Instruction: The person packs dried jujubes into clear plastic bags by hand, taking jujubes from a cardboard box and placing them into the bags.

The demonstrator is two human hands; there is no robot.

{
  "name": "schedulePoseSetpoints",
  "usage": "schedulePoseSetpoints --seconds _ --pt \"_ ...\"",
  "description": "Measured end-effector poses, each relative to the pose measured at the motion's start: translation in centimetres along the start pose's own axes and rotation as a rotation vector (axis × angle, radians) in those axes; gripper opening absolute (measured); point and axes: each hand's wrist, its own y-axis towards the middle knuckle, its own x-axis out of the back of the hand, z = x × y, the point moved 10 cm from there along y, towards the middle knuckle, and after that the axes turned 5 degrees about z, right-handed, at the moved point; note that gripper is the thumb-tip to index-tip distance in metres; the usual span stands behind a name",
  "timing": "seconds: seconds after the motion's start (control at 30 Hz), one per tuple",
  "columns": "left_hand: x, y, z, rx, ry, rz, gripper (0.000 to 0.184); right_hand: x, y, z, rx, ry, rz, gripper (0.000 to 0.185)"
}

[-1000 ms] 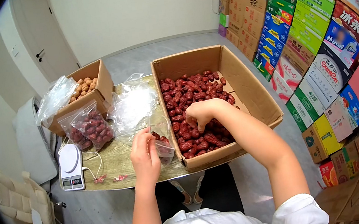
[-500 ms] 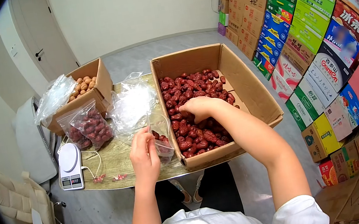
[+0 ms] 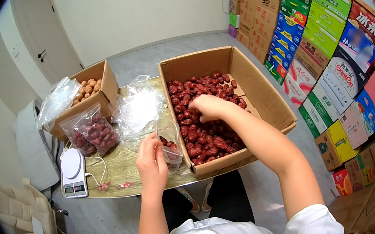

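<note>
My left hand point(image 3: 151, 159) pinches the rim of a clear plastic bag point(image 3: 173, 159) with a few red dates in its lower part. The bag stands against the near left wall of a large cardboard box point(image 3: 263, 111), and its mouth is held open. Wrinkled red dates point(image 3: 204, 150) fill much of that box. Over the middle of the heap, my right hand point(image 3: 210, 107) is bent down with its fingers curled around dates; its fingertips are partly hidden. Two filled clear bags of dates point(image 3: 98, 132) lean against a smaller box to the left.
Walnuts point(image 3: 90, 88) and plastic bags fill the smaller cardboard box point(image 3: 106, 87). Loose clear bags point(image 3: 138, 105) lie mid-table. A white kitchen scale point(image 3: 73, 173) with a cable sits at the left edge. Stacked cartons point(image 3: 327, 54) line the right wall; a chair point(image 3: 21, 212) stands left.
My right hand has lifted slightly and shows more of its curled fingers above the dates. My left hand and the bag stay nearly where they were.
</note>
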Motion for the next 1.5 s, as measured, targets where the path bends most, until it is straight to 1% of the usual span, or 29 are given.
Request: schedulePoseSetpoints --seconds 0.03,0.1,0.13,0.17,0.23,0.3,0.37,0.43,0.47,0.5,0.57,0.6,0.7,0.73,0.77,0.83,0.9,1.0,1.03,1.1,1.17,1.23,1.27,1.3,1.37,1.4,1.43,1.47,1.5 --pt "0.0 0.0 0.1 0.006 -0.005 -0.002 0.006 2.0 -0.5 0.9 0.097 0.008 -0.166 0.035" --pt "0.1 0.0 0.0 0.014 -0.009 -0.013 0.006 5.1 -1.4 0.8 0.156 0.234 -0.422 0.03" --pt "0.1 0.0 0.0 0.021 -0.025 -0.01 0.009 6.6 -2.1 1.5 0.226 0.416 -0.509 0.029" --pt "0.1 0.1 0.0 0.029 -0.039 -0.009 0.012 7.9 -3.3 2.3 0.221 0.528 -0.605 0.026" --pt "0.0 0.0 0.4 0.031 -0.014 -0.006 0.009 7.6 -2.8 3.4 0.197 0.857 -0.505 0.023" --pt "-0.3 0.0 0.6 0.029 0.008 0.002 0.006 7.3 -2.7 6.1 0.328 0.989 -0.433 0.021" --pt "-0.5 0.1 0.4 0.005 0.003 -0.001 0.007 6.7 -2.7 8.5 0.462 0.946 -0.399 0.022" --pt "-0.5 0.0 0.5 -0.002 0.012 -0.009 0.007 6.0 -2.7 9.6 0.464 0.814 -0.319 0.021" --pt "-0.5 0.0 0.5 -0.008 0.019 -0.013 0.007 5.7 -2.7 9.9 0.466 0.753 -0.282 0.024" --pt "-0.5 0.0 0.4 -0.008 0.02 -0.014 0.007 5.7 -2.7 9.9 0.467 0.754 -0.281 0.024" --pt "-0.6 0.0 0.9 0.085 -0.059 0.009 0.011 4.6 -2.2 9.2 0.376 0.865 -0.17 0.029" --pt "-0.5 0.0 0.9 0.085 -0.06 0.01 0.011 4.5 -2.3 9.2 0.373 0.946 -0.126 0.033" --pt "-0.3 0.1 0.6 0.055 -0.071 -0.006 0.011 4.8 -2.2 8.8 0.415 0.928 -0.185 0.031" --pt "-0.2 0.1 0.6 0.059 -0.067 -0.007 0.012 4.8 -2.0 8.6 0.432 0.979 -0.178 0.028" --pt "-0.2 0.0 0.7 0.064 -0.063 -0.006 0.012 5.2 -2.0 8.1 0.432 1.0 -0.226 0.024" --pt "0.0 -0.1 0.8 0.063 -0.069 -0.011 0.012 6.1 -2.2 6.5 0.36 1.075 -0.35 0.025" --pt "0.1 -0.2 1.0 0.06 -0.078 -0.015 0.012 7.6 -2.8 4.3 0.251 0.965 -0.546 0.017" --pt "0.3 -0.4 1.1 0.034 -0.054 -0.033 0.01 7.5 -2.4 -0.4 0.109 0.881 -0.689 0.016" --pt "0.3 -0.5 1.2 0.043 -0.048 -0.025 0.01 7.5 -2.5 -1.5 0.055 0.858 -0.71 0.017" --pt "0.3 -0.5 1.3 0.05 -0.042 -0.015 0.01 7.3 -2.6 -3.3 0.012 0.865 -0.758 0.017" --pt "0.4 -0.5 1.1 0.04 -0.057 -0.027 0.011 7.4 -2.6 -4.0 -0.013 0.887 -0.757 0.019" --pt "0.7 -0.6 1.0 0.055 -0.055 -0.041 0.012 7.1 -1.8 -4.2 -0.101 0.786 -0.618 0.021" --pt "0.9 -0.5 1.0 0.074 -0.049 -0.053 0.013 6.8 -0.9 -4.1 -0.139 0.712 -0.476 0.028" --pt "1.1 -0.4 0.8 0.073 -0.049 -0.052 0.013 7.3 -0.7 -4.2 -0.14 0.714 -0.477 0.028" --pt "1.4 -0.1 -0.5 -0.01 0.021 -0.056 0.018 6.5 0.8 -1.7 -0.046 0.421 -0.178 0.034" --pt "1.5 -0.1 -0.2 -0.011 0.021 -0.056 0.018 6.3 1.5 -0.8 -0.003 0.241 -0.145 0.039" --pt "0.7 -0.2 -0.5 -0.099 0.02 0.044 0.017 6.0 2.0 -0.3 -0.018 0.166 -0.132 0.039" --pt "-0.1 -0.3 -1.2 -0.187 0.02 0.143 0.018 5.2 2.8 -0.3 -0.007 0.172 -0.144 0.04" --pt "0.0 -0.3 -1.6 -0.188 0.021 0.141 0.018 4.2 3.7 -0.3 0.004 0.176 -0.157 0.04"
